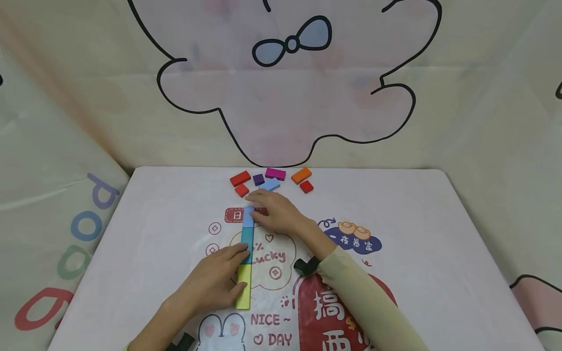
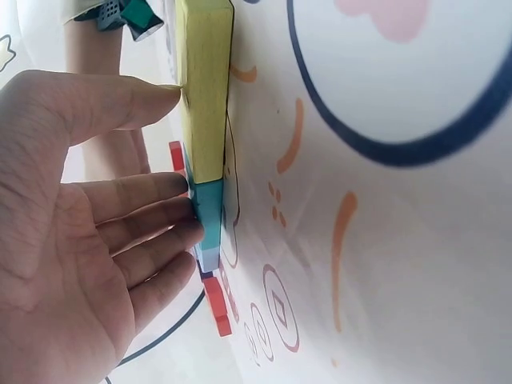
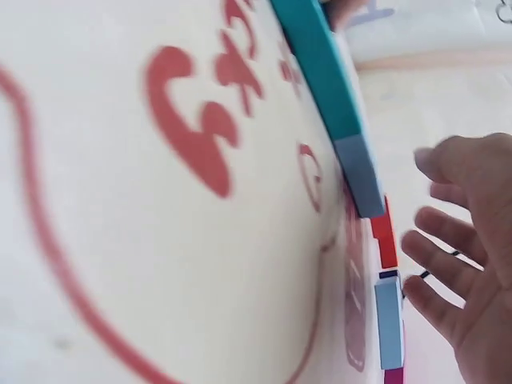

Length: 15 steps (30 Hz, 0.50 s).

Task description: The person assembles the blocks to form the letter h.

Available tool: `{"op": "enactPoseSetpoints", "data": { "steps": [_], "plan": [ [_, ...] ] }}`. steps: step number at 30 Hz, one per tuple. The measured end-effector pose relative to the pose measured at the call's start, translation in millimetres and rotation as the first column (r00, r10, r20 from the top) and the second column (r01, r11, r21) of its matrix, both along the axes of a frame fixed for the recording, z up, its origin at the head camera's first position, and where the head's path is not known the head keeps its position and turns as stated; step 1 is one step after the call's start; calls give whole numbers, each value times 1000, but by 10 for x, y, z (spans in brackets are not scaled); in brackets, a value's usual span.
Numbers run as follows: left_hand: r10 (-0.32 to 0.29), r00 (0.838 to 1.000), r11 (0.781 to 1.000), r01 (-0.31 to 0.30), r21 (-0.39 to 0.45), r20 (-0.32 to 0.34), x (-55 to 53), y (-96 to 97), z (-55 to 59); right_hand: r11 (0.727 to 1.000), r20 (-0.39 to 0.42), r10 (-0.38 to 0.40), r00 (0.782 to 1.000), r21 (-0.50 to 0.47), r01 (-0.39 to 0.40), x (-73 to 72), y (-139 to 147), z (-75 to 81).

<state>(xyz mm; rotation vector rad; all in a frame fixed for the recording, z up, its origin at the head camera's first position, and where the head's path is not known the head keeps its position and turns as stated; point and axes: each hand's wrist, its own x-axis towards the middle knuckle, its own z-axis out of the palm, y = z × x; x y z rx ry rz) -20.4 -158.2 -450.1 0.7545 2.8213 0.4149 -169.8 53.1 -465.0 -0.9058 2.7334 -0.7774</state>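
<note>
A yellow block (image 1: 244, 287), a teal block (image 1: 247, 246) and a light blue block (image 1: 249, 217) lie end to end in a straight row on the white table. My left hand (image 1: 219, 279) rests along the row's left side. Its thumb touches the yellow block and its nearly straight fingertips touch the teal block (image 2: 210, 212). Past the row's far end, my right hand (image 1: 277, 210) is held with its fingers loosely extended. The right wrist view shows a gap between those fingers and the light blue block (image 3: 360, 176), with nothing held.
Beyond the right hand lie a second light blue block (image 1: 270, 184), a purple block (image 1: 258, 180), a magenta block (image 1: 275, 174), an orange block (image 1: 301, 175) and several red blocks (image 1: 240, 178). The printed table (image 1: 439, 273) meets a patterned backdrop (image 1: 281, 97) at its far edge.
</note>
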Motion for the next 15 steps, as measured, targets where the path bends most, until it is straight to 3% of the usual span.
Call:
{"op": "enactPoseSetpoints", "data": {
  "steps": [7,15],
  "plan": [
    [24,1000,999,-24,-24,3,6,29,4,985,-97,-167,981,-49,163,-146,43,19],
    [21,1000,1000,-21,-19,17,3,29,7,961,-111,-276,955,-15,276,-237,74,-22]
  ]
}}
